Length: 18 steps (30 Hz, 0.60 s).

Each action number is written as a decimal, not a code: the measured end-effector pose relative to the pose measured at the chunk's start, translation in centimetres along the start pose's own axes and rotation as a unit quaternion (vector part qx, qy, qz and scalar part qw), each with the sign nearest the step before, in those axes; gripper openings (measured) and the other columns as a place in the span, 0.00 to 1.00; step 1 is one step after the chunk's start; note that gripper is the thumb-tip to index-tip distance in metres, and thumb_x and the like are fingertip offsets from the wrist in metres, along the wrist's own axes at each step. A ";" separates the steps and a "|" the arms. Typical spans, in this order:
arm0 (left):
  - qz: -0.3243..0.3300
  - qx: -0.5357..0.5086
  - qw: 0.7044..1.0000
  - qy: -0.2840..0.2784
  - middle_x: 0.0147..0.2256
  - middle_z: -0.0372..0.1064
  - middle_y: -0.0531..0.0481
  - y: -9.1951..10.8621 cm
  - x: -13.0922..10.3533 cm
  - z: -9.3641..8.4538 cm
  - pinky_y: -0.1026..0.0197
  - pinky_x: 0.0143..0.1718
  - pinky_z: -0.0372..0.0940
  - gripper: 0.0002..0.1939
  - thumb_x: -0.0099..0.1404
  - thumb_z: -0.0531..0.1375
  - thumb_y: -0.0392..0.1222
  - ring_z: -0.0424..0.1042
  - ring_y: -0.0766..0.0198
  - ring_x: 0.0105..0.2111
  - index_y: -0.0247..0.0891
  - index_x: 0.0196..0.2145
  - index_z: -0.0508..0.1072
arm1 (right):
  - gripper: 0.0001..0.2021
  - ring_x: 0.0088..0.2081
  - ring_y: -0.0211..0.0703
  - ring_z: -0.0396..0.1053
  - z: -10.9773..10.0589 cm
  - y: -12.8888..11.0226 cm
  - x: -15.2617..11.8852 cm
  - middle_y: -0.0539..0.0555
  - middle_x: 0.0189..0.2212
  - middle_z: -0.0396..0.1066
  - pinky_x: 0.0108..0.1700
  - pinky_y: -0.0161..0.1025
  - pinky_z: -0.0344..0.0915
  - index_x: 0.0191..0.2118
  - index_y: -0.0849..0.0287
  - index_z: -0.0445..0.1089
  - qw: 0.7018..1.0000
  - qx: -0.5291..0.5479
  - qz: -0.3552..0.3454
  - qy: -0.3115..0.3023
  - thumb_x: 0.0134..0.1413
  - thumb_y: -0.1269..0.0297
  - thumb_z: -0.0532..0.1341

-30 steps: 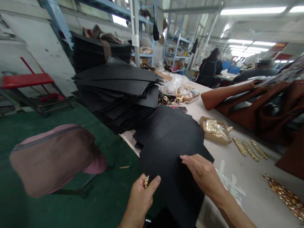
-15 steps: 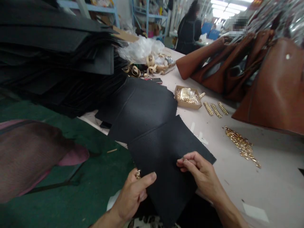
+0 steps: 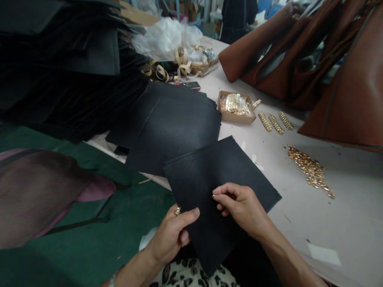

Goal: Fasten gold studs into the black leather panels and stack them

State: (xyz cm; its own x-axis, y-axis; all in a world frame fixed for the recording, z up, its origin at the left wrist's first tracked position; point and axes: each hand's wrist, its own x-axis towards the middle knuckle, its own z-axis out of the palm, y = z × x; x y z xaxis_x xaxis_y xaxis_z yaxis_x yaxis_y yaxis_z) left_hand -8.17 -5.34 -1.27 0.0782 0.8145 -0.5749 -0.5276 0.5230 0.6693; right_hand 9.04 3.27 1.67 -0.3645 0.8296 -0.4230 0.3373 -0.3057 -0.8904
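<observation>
A black leather panel (image 3: pixel 206 171) with a pebbled grain lies tilted in front of me, its far part over other black panels. My left hand (image 3: pixel 175 235) grips its left edge, thumb on top. Small gold metal pieces (image 3: pixel 177 211) show between the thumb and the curled fingers of that hand. Over the middle of the panel, my right hand (image 3: pixel 236 203) pinches a tiny gold metal piece (image 3: pixel 213 196) between thumb and forefinger. Whether this piece touches the leather I cannot tell.
Loose gold pieces (image 3: pixel 311 167) lie in a heap on the table (image 3: pixel 353 215) at right. Gold strips (image 3: pixel 275 124) lie beside a cardboard box (image 3: pixel 239 118). Brown leather bags (image 3: pixel 344 91) line the right, black panels (image 3: pixel 74 91) the left. A covered chair (image 3: pixel 44 195) stands lower left.
My right hand has moved left across the panel, and the gold piece at its fingertips now shows. My left hand keeps its grip. The camera view has dipped downward.
</observation>
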 end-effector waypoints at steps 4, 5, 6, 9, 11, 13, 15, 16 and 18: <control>-0.010 0.011 1.000 -0.025 0.15 0.55 0.61 0.5 0.2 0.2 0.73 0.12 0.41 0.16 0.53 0.70 0.50 0.45 0.78 0.13 0.35 0.28 0.72 | 0.07 0.20 0.32 0.66 -0.1 -0.3 0.4 0.46 0.19 0.67 0.21 0.28 0.66 0.33 0.60 0.75 1.000 -0.018 0.020 -0.008 0.53 0.61 0.64; -0.015 0.016 0.999 -0.029 0.15 0.55 0.60 0.6 0.3 0.1 0.73 0.12 0.41 0.16 0.53 0.69 0.50 0.45 0.78 0.12 0.35 0.27 0.72 | 0.07 0.19 0.31 0.65 -0.2 -0.4 0.5 0.46 0.19 0.66 0.20 0.28 0.66 0.33 0.60 0.75 0.999 -0.021 0.020 -0.014 0.53 0.62 0.63; -0.019 0.021 0.999 -0.031 0.14 0.54 0.60 0.7 0.4 0.0 0.72 0.12 0.41 0.17 0.54 0.69 0.51 0.45 0.78 0.12 0.35 0.27 0.72 | 0.06 0.19 0.31 0.64 -0.2 -0.5 0.5 0.45 0.19 0.66 0.20 0.27 0.65 0.32 0.60 0.75 0.999 -0.022 0.019 -0.019 0.53 0.63 0.63; -0.030 0.035 0.998 -0.032 0.13 0.53 0.60 0.6 0.6 -0.3 0.71 0.12 0.41 0.18 0.54 0.68 0.54 0.46 0.77 0.12 0.35 0.25 0.72 | 0.06 0.18 0.30 0.64 -0.2 -0.8 0.6 0.44 0.18 0.65 0.20 0.27 0.64 0.32 0.59 0.73 0.999 -0.022 0.030 -0.028 0.54 0.63 0.62; -0.031 0.052 0.998 -0.029 0.14 0.56 0.59 0.5 0.6 -0.4 0.71 0.13 0.42 0.19 0.54 0.68 0.55 0.47 0.76 0.12 0.35 0.27 0.73 | 0.05 0.19 0.31 0.65 -0.1 -0.8 0.7 0.44 0.20 0.66 0.20 0.27 0.64 0.34 0.58 0.71 0.999 -0.008 0.043 -0.028 0.54 0.62 0.63; -0.032 0.071 0.997 -0.002 0.18 0.64 0.55 0.4 0.3 -0.5 0.71 0.14 0.44 0.20 0.54 0.68 0.56 0.51 0.76 0.14 0.34 0.33 0.76 | 0.07 0.20 0.31 0.66 0.0 -0.7 0.8 0.43 0.24 0.66 0.18 0.27 0.64 0.37 0.57 0.67 0.998 0.009 0.051 -0.025 0.52 0.62 0.64; -0.029 0.097 0.993 0.056 0.25 0.72 0.50 0.2 0.1 -0.7 0.70 0.15 0.49 0.24 0.53 0.68 0.57 0.57 0.73 0.16 0.36 0.40 0.77 | 0.10 0.19 0.31 0.65 0.0 -0.6 0.9 0.42 0.25 0.66 0.17 0.28 0.62 0.38 0.56 0.65 0.999 0.006 0.045 -0.018 0.51 0.63 0.65; -0.019 0.122 0.989 0.083 0.29 0.75 0.48 0.0 0.0 -0.9 0.69 0.15 0.53 0.25 0.52 0.68 0.58 0.62 0.70 0.18 0.38 0.42 0.77 | 0.10 0.19 0.31 0.65 -0.1 -0.6 0.9 0.43 0.25 0.67 0.18 0.28 0.61 0.38 0.56 0.65 0.999 -0.012 0.030 -0.007 0.50 0.63 0.66; 0.034 0.208 0.970 0.117 0.36 0.78 0.45 -0.3 0.0 -1.4 0.63 0.18 0.63 0.27 0.52 0.67 0.59 0.70 0.61 0.23 0.41 0.45 0.77 | 0.11 0.22 0.32 0.65 -0.5 -0.7 0.8 0.43 0.24 0.67 0.22 0.28 0.60 0.36 0.57 0.67 0.997 -0.070 -0.020 0.027 0.48 0.63 0.69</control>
State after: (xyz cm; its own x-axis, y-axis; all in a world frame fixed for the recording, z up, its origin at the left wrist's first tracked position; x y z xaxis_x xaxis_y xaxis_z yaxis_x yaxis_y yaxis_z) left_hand -9.26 -5.82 -2.14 -0.1651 0.7968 -0.5813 -0.1329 0.5660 0.8136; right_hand 8.93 4.39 2.03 -0.3335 0.8652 -0.3743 0.4431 -0.2066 -0.8723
